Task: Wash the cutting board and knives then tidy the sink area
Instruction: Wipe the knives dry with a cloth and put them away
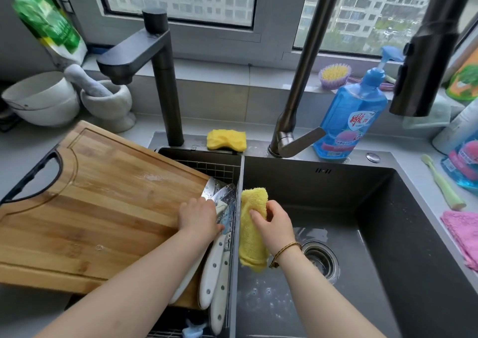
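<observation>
Right hand [274, 221] grips the yellow cloth [252, 237], left hand [199, 217] lies on the wet knives [213, 268], its grip unclear, beside the wet cutting board [103, 208]; tidying likely remains.

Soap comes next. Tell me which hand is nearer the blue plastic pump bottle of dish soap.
Right. The right hand grips a yellow terry cloth below-left of the blue plastic pump bottle; the left hand is farther left, at the white-handled steel knives.

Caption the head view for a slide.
Left hand at cutting board and knives; right hand grips yellow cloth over the sink.
</observation>
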{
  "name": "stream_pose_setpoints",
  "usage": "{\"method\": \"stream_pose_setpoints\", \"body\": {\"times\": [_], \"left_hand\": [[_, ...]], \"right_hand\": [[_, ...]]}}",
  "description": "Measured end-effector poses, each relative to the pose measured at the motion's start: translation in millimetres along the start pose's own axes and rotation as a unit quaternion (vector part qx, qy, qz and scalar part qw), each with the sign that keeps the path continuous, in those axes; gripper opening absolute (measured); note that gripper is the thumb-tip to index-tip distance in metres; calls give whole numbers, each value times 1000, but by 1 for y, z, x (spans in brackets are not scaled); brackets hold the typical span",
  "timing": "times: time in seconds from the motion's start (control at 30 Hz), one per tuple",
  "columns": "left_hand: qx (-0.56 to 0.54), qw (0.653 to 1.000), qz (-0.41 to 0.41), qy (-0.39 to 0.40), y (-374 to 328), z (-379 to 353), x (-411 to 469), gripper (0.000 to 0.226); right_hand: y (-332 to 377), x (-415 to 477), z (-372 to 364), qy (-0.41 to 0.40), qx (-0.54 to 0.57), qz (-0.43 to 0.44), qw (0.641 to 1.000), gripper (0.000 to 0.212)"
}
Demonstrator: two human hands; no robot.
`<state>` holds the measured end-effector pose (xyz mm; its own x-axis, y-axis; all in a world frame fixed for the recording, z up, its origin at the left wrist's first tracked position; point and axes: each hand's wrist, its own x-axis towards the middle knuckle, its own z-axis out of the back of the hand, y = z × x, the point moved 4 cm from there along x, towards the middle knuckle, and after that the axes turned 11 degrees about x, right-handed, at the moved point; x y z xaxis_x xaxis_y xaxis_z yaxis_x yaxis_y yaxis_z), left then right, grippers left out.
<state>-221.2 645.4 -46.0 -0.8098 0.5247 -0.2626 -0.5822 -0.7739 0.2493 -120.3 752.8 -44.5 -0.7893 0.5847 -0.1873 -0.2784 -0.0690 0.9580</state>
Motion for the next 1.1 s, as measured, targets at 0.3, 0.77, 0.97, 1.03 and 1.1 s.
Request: {"method": "stream_pose_setpoints", "body": {"times": [0.3, 0.77, 0.97, 1.03, 1.1], "left_hand": [[-100, 992, 2, 73, 8, 1, 15, 34], [-682, 714, 26, 155, 49, 0, -46, 28], [-699, 699, 11, 152, 24, 27, -75, 36], [-693, 704, -4, 154, 15, 31, -84, 36], [-691, 707, -16, 149, 10, 32, -94, 35]], "right_hand": [[-7, 3, -19, 87, -21, -8, 996, 16], [11, -9, -6, -116, 95, 0, 989, 11], [57, -52, -2, -155, -115, 285, 939, 36], [58, -57, -6, -137, -186, 324, 918, 42], [58, -63, 0, -140, -207, 334, 909, 40]]}}
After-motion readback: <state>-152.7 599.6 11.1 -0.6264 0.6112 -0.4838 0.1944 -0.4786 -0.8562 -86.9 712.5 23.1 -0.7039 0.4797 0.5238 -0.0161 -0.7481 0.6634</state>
